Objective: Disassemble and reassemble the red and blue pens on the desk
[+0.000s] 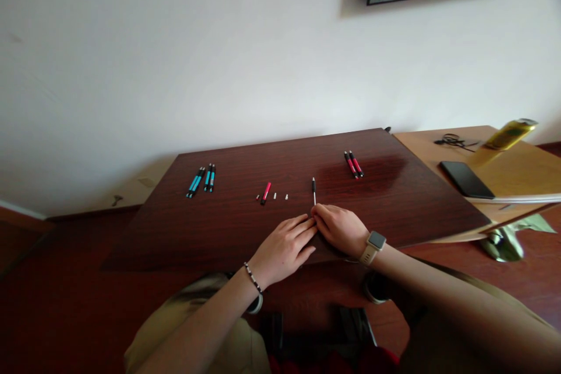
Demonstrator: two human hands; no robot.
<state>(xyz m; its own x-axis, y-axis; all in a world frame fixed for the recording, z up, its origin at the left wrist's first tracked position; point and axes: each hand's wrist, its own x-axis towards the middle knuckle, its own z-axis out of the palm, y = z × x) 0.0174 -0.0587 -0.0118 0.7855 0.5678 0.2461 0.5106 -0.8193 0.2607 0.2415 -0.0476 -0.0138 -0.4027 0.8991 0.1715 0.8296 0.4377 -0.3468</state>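
My right hand (344,228), a watch on its wrist, is closed around the lower end of a thin white pen refill (314,197). A black pen grip (313,185) sits on the far end of that refill, pointing away from me. My left hand (287,248) lies palm down with its fingers stretched out, fingertips against the right hand's fingers; anything under them is hidden. Left of the refill, a pink pen barrel (266,193) rests on the table. Small whitish pen parts lie around it: one piece (258,197) to its left, two pieces (274,196) (286,197) to its right.
Several blue pens (202,180) lie at the left of the dark wooden table (245,163). Two pink pens (353,164) are at the back right. On the lighter side table (421,146) are a phone (467,179), a black cable (453,141) and a yellow can (512,134).
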